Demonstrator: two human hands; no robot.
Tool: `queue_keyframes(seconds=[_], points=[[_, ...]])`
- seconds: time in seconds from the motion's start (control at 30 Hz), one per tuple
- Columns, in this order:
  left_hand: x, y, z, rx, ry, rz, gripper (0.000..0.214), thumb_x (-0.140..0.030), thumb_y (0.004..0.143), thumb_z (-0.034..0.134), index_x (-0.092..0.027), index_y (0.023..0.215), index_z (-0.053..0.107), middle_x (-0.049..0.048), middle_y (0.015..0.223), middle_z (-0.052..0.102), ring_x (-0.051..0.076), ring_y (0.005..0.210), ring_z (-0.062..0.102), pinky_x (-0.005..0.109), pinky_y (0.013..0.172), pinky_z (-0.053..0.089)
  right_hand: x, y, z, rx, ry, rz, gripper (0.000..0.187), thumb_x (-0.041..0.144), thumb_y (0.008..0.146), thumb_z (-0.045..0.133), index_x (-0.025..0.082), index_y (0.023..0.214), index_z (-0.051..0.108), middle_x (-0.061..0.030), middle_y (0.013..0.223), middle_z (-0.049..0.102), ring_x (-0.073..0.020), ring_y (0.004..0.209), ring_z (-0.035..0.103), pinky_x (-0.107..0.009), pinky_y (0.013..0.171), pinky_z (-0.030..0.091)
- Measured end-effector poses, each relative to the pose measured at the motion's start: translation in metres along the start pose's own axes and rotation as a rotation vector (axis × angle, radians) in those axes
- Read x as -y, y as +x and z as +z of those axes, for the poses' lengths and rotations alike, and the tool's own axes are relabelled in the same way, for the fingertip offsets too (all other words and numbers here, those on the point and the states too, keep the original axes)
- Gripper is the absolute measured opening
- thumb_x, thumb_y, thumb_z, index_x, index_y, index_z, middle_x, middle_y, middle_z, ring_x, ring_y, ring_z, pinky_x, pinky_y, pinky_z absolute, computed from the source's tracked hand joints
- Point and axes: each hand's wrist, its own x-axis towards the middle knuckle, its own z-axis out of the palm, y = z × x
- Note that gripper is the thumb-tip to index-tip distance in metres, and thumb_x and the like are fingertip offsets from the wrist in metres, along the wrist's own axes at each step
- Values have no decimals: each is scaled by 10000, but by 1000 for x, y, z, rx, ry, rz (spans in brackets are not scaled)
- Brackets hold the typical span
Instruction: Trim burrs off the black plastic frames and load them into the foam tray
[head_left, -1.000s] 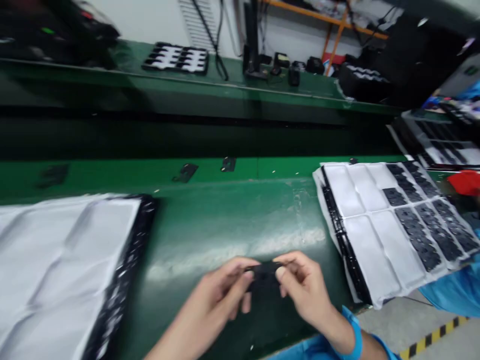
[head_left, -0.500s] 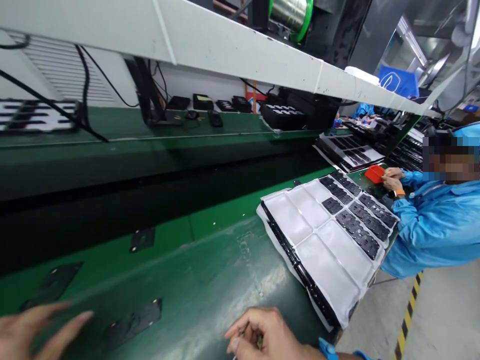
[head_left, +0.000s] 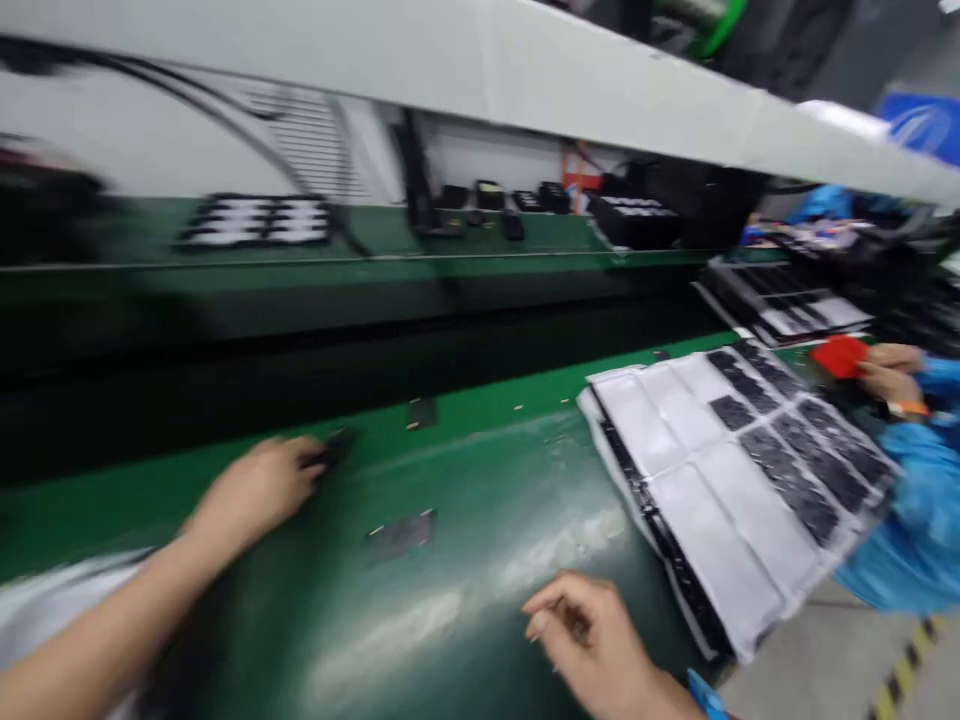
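Note:
My left hand reaches out over the green bench, its fingers closed on the near end of a flat black plate. Motion blur softens that plate, and whether it is off the surface I cannot tell. Another black plate with small light tabs lies farther back, and a third plate rests nearer to me. Low in the view, my right hand is curled above the bench, with tiny metal pieces partly hidden inside its fingers.
A white compartment tray, partly filled with black plates, lies on the right. Behind it is a stack of similar trays. A co-worker's hands hold a red scoop-like piece. A white shelf beam crosses overhead.
My left hand has come forward from the lower left and closed on the leftmost black plate. My right hand stays curled. The view has swung to the left.

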Motion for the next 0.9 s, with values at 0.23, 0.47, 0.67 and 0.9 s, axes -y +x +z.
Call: queue_keyframes(seconds=[0.23,0.47,0.67,0.9], points=[[56,53,28,184,43,-133,346,-337,1006,688,-170,1306,645,106,1302,680,255,1102,700,465,926,613,-16,-5,-6,101,-16,-3,373,505,1019,590,176,991,765,-88,811,753,-195,654,669,-250,573,552],[22,53,26,256,-63,-51,346,-350,1003,692,-169,1295,652,97,1294,679,260,1093,700,461,916,615,-20,-10,-11,144,-29,-8,375,495,1042,570,171,1038,759,-98,861,744,-198,675,673,-254,592,573],[-23,-36,13,496,-299,202,161,-232,1040,551,-146,932,634,17,836,750,175,745,747,267,650,571,6,4,-14,-20,-8,-67,360,490,1030,596,171,1097,750,-82,884,718,-173,674,634,-250,609,538],[-46,-166,10,554,-470,471,329,-415,1012,480,-220,749,520,-51,585,551,140,544,550,244,540,387,54,22,-12,-15,177,-91,423,494,1020,602,163,1272,677,36,650,561,-128,541,506,-224,515,440]])
